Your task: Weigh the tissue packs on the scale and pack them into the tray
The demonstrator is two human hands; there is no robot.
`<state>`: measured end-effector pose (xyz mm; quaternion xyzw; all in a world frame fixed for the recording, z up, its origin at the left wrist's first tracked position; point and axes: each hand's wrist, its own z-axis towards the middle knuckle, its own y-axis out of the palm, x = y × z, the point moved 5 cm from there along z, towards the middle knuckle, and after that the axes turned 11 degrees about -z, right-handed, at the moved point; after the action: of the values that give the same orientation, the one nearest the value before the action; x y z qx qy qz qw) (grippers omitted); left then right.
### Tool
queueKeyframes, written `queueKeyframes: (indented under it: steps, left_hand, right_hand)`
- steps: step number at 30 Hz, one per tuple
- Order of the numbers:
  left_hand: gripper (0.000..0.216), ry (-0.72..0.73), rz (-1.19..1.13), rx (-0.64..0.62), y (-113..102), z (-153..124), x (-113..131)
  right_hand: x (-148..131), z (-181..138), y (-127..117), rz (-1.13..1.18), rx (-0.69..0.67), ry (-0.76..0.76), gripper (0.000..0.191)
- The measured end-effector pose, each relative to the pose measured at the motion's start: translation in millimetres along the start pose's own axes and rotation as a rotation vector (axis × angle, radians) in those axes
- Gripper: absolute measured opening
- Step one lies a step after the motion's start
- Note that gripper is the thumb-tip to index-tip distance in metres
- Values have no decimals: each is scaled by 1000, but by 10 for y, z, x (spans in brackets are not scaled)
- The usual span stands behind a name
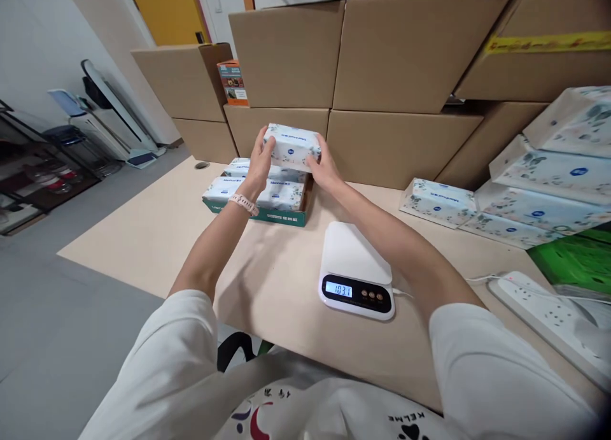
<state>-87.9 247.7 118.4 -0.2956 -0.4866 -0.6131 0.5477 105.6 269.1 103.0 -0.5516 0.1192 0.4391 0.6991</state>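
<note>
A tissue pack (293, 144), white and pale blue with a leaf print, is gripped at its two ends between my hands. My left hand (260, 160) wraps its left end, thumb on the near side. On its right end, my right hand (326, 166) presses with the fingers behind and the thumb in front. The pack is just above a shallow green cardboard tray (281, 216), where several similar packs (226, 186) lie. Nearer to me stands a white digital scale (356, 255), its plate bare and its lit display (338, 290) reading about 1031.
Cardboard boxes (386, 51) form a wall behind the table (267, 268). More tissue packs (539, 166) are stacked at the right, beside a green crate (577, 255). A power strip (548, 319) with a white cable lies at the right edge.
</note>
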Motion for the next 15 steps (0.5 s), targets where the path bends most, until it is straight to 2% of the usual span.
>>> queueKeyframes:
  steps: [2,4,7,9,11,13,15]
  left_hand:
    - [77,20,86,86,-167,161,-122]
    - [72,-24,143,114,-288,223,-250]
    - [75,-17,227,89,-365,178,-271]
    - [78,68,295,72,-330,74,-147]
    - [74,182,338,52,-200,-75,31]
    - [66,256,367,2,38,-241,179]
    - [57,234,388,-88,370,-384,224]
  right_hand:
    - [38,184,182,34,-38,85,81]
    - [63,240,299,46,-55,121,80]
    - [148,113,268,28,-57,108,81]
    - [292,-86,43,-78,10,93,75]
    - [517,-350,-321,-223,113,99,65]
    - [821,-651,-751,-343,212,174,59]
    - [1163,-964,-1180,-517,308,338,56]
